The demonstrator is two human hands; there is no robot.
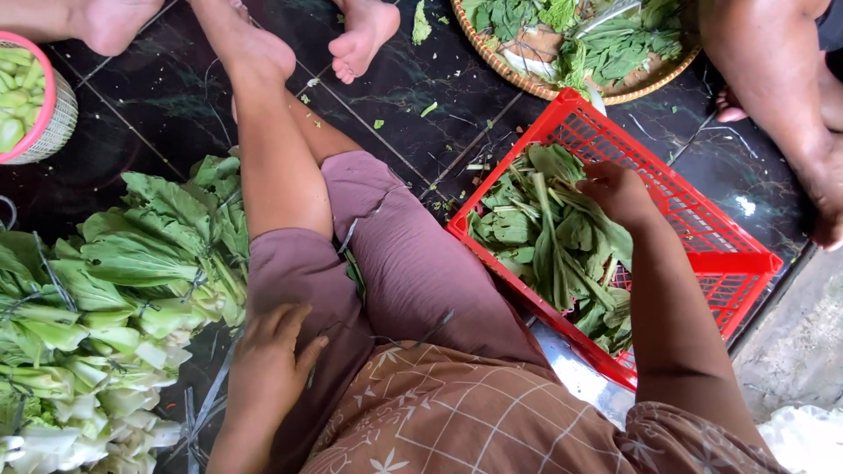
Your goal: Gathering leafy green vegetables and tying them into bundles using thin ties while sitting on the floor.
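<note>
I sit on a dark tiled floor with my legs stretched out in mauve shorts. My left hand (270, 355) lies flat on my left thigh, fingers apart, holding nothing. My right hand (619, 189) reaches into a red plastic crate (702, 228) at my right, which is partly filled with loose green leaves (553, 241). Its fingers curl down onto the top leaves, and their grip is hidden. A big heap of bundled pale-stemmed leafy greens (114, 298) lies by my left leg, close to my left hand.
A round woven tray (527, 83) with cut greens sits at the top. A pink-rimmed basket (39, 105) stands at the top left. Another person's leg (781, 96) is at the right, and bare feet (360, 39) are at the top. Leaf scraps dot the floor.
</note>
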